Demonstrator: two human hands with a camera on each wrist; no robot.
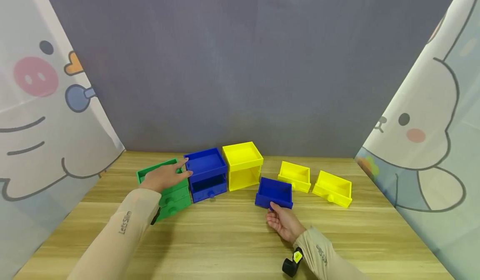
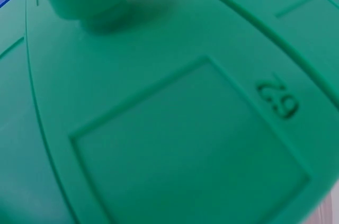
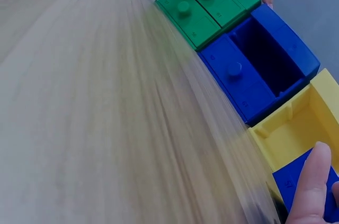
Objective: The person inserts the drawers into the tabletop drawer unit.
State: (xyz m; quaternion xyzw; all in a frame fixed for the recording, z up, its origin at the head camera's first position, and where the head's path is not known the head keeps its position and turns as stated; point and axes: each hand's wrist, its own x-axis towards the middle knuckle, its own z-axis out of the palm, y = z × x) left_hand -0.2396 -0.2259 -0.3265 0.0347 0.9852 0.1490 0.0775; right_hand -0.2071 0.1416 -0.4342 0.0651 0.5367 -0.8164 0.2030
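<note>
My right hand (image 1: 285, 221) pinches a small blue drawer (image 1: 275, 192) at the middle of its front, where its knob is hidden by the fingers. My left hand (image 1: 165, 176) reaches over the green cabinet (image 1: 174, 201), its extended fingertips at the left top edge of the blue cabinet (image 1: 205, 163). That blue cabinet has an open upper slot and a lower drawer (image 1: 210, 192) in place. In the left wrist view, the green drawer front (image 2: 185, 139) with its knob fills the picture. The right wrist view shows the blue drawer (image 3: 296, 181) overlapping the yellow cabinet.
Right of the blue cabinet stands a yellow cabinet (image 1: 243, 159) with an open front and no drawers inside. Two loose yellow drawers (image 1: 296, 173) lie at the right on the wooden table (image 1: 225, 246). A grey wall (image 1: 240, 71) rises behind everything.
</note>
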